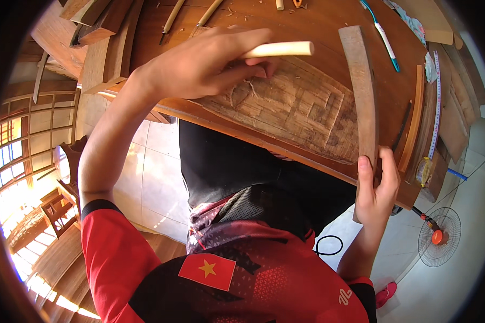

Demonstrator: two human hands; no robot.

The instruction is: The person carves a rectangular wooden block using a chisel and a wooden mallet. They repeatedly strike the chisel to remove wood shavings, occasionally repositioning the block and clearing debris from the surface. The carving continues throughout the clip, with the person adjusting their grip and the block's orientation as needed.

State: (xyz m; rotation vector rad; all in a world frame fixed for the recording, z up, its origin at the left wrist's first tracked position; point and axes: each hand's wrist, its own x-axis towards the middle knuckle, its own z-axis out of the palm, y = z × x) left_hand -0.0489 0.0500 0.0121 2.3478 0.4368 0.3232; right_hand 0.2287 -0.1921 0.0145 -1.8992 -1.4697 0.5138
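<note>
My left hand (205, 64) is closed round a carving chisel, whose pale round wooden handle (283, 49) sticks out to the right. Its blade end is hidden under my fingers. Below that hand lies a brown wooden board (307, 110) with raised, carved shapes, along the near edge of the table. My right hand (380, 185) grips the lower part of a long, worn wooden bar (358, 81), thumb on top and fingers behind. The bar stands beside the board's right end, overlapping it in view, and I cannot tell whether they touch.
More pale-handled chisels (171, 21) and wood shavings lie on the brown table (318, 32). A blue-and-white marker (382, 40) is at the far right. Along the right edge are wood strips (412, 121) and a tape measure (424, 171). Planks (105, 62) crowd the left; a fan (439, 237) stands lower right.
</note>
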